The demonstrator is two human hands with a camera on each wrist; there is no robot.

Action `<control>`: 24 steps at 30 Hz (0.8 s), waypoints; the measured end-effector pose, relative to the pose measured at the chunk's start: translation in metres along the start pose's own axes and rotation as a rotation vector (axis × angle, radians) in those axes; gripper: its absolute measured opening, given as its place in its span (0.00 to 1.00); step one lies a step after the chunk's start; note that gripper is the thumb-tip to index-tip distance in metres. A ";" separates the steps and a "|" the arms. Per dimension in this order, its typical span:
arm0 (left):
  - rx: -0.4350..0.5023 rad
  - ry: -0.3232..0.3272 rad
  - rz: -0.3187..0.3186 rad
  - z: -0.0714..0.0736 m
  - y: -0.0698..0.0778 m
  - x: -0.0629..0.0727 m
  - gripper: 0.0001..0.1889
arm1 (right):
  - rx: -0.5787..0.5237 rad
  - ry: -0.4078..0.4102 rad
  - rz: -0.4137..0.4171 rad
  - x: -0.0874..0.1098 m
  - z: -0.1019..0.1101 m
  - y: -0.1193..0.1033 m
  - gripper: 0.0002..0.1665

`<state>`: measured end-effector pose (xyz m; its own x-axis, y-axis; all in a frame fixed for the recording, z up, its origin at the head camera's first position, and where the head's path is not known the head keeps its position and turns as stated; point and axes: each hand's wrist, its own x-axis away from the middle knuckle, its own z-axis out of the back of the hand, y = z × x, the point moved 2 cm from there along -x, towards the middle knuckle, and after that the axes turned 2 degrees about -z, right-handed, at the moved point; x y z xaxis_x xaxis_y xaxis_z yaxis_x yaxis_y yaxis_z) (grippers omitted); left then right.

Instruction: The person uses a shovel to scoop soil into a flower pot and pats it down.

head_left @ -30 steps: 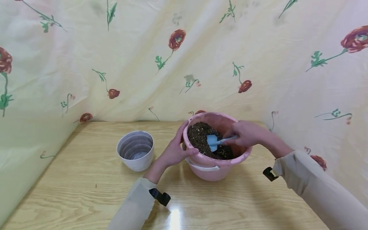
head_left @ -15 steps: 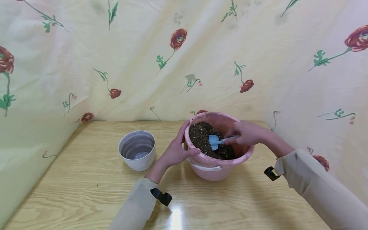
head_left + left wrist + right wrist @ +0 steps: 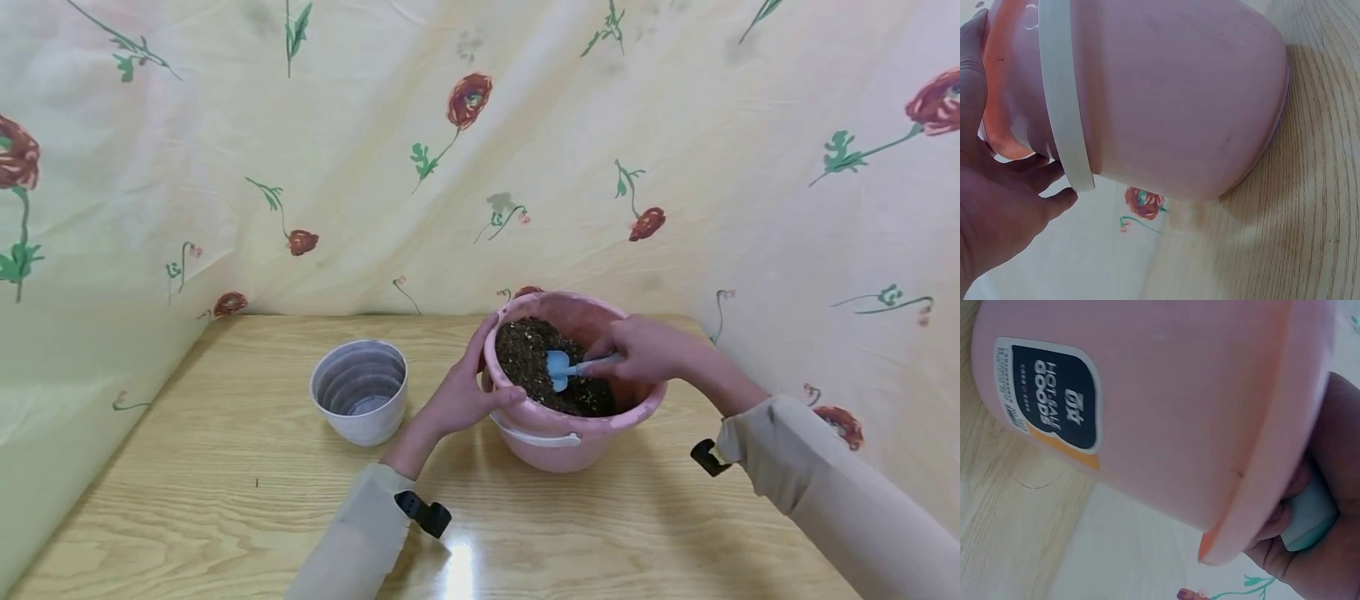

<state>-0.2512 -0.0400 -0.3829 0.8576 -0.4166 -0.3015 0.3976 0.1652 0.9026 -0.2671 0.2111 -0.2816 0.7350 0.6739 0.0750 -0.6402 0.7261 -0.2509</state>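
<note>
A pink bucket [image 3: 551, 442] with dark potting soil [image 3: 522, 350] inside stands on the table, its mouth leaning slightly toward the left. My left hand [image 3: 467, 396] grips the bucket's left rim, thumb along the near side and the other fingers round the outer wall. Inside the mouth, my right hand [image 3: 637, 348] holds a small blue garden shovel [image 3: 558, 370] by its handle. The shovel's blade lies on the soil, pointing left. In the right wrist view, the handle end [image 3: 1313, 509] shows within the curled fingers, while the bucket wall hides the blade.
An empty whitish flower pot [image 3: 360, 429] with a ribbed inside stands left of the bucket on the wooden table [image 3: 187, 500]. The bucket's white carrying handle [image 3: 536, 437] hangs down at its front. Flowered cloth [image 3: 360, 150] closes off the back and sides.
The whole scene has shifted slightly to the right in the head view. Both hands keep their hold, and the shovel stays at nearly the same spot on the soil.
</note>
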 end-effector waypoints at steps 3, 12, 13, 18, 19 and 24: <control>-0.003 0.004 0.002 0.001 0.000 -0.001 0.57 | 0.002 0.027 0.018 0.000 -0.002 -0.002 0.09; 0.001 -0.003 0.017 -0.001 0.000 0.000 0.56 | -0.033 0.039 0.063 -0.001 -0.009 0.003 0.10; -0.002 0.000 0.014 -0.001 0.001 0.000 0.56 | -0.031 0.047 0.068 -0.002 -0.009 0.003 0.09; -0.009 0.013 0.013 -0.001 0.002 -0.001 0.57 | -0.040 0.053 0.086 -0.003 -0.009 0.005 0.08; -0.011 0.012 0.018 -0.001 0.001 -0.001 0.57 | -0.047 0.044 0.084 -0.003 -0.009 0.005 0.09; -0.015 0.012 0.031 -0.002 -0.001 0.000 0.57 | -0.067 0.003 0.069 -0.003 -0.009 0.010 0.10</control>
<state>-0.2515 -0.0387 -0.3842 0.8733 -0.4007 -0.2771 0.3756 0.1915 0.9068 -0.2734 0.2146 -0.2933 0.6904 0.7215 0.0529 -0.6729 0.6673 -0.3192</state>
